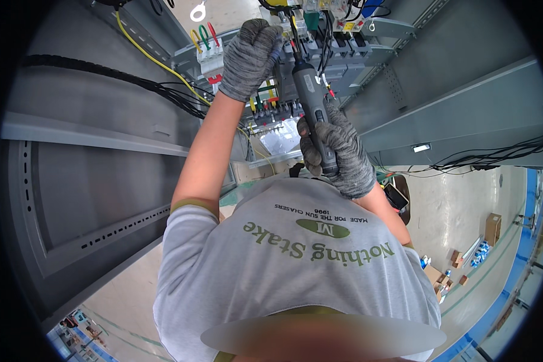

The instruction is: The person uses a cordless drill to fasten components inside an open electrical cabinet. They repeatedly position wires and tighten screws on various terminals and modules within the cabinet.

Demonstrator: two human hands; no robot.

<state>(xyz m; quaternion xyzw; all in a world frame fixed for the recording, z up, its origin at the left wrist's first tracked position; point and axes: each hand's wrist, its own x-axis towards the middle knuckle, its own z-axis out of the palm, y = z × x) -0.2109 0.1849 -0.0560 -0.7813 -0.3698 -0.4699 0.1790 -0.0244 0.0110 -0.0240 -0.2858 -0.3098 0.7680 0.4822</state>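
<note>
My right hand (pixel 347 151), in a grey knit glove, is wrapped round a dark grey electric screwdriver (pixel 311 90). The tool's slim bit points up and away, toward wiring and electrical parts inside a grey metal cabinet. Just left of the bit, my gloved left hand (pixel 251 60) is raised with its fingers curled closed; whatever is in them is hidden. Beside that hand sits a white breaker block (pixel 211 57) with yellow, green and red wires rising from it. Below the hands' level runs a row of terminals (pixel 274 111) with coloured wires.
Grey cabinet panels stand at the left (pixel 96 181) and right (pixel 458 130). A black cable bundle (pixel 133 78) and a yellow cable (pixel 148 51) cross the left side. Loose black wires (pixel 495 154) hang at the right. Cardboard boxes (pixel 493 228) lie on the floor.
</note>
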